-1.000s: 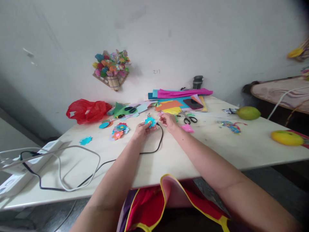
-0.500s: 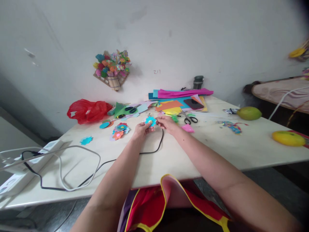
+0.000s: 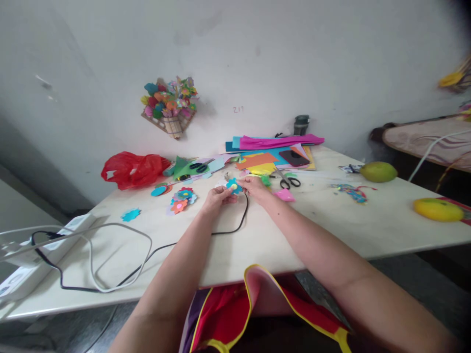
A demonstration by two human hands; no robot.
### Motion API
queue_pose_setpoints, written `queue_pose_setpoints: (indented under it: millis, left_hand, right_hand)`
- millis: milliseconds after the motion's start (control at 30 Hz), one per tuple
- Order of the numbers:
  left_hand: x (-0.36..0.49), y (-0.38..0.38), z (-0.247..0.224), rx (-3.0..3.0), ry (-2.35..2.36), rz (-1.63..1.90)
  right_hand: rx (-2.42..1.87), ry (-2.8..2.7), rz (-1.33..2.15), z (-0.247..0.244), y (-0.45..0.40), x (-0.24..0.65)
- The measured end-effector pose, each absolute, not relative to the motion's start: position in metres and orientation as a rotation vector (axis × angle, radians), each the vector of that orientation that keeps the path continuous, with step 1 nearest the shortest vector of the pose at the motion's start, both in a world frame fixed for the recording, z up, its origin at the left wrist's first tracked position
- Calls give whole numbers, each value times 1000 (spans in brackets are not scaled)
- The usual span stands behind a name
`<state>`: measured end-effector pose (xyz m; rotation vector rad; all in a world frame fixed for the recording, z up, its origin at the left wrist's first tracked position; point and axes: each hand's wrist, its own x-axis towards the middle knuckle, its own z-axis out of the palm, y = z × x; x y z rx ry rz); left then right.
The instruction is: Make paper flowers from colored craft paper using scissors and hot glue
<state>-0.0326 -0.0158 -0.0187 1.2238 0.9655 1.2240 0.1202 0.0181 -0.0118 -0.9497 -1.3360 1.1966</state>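
Observation:
Between my two hands is a blue paper flower (image 3: 234, 186) with a pale yellow centre. My left hand (image 3: 219, 197) grips its left side, with the thumb on the front. My right hand (image 3: 254, 188) pinches the flower's right edge. Left of my hands lies a pile of finished-looking paper flowers (image 3: 181, 200) in orange, blue and red. Another blue flower cutout (image 3: 131, 214) rests alone farther left. To the right of my right hand are open scissors (image 3: 289, 180) and a pink paper piece (image 3: 284, 195).
A black cable (image 3: 230, 232) crosses the table beneath my hands, toward a power strip (image 3: 44, 257). Coloured sheets with a phone (image 3: 294, 158) lie at the back. A red plastic bag (image 3: 134, 170) stands back left; mangoes (image 3: 379, 171) lie right.
The blue flower has shifted slightly right and turned in my fingers, and its yellow centre now shows more. My right hand has moved in closer along its edge.

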Motion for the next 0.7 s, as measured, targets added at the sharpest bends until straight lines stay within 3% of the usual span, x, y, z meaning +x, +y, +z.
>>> queue_pose_setpoints:
  millis: [700]
  left_hand:
    - [-37, -11, -20, 1216, 985, 1309]
  right_hand:
    - [-984, -1322, 1267, -16, 18, 116]
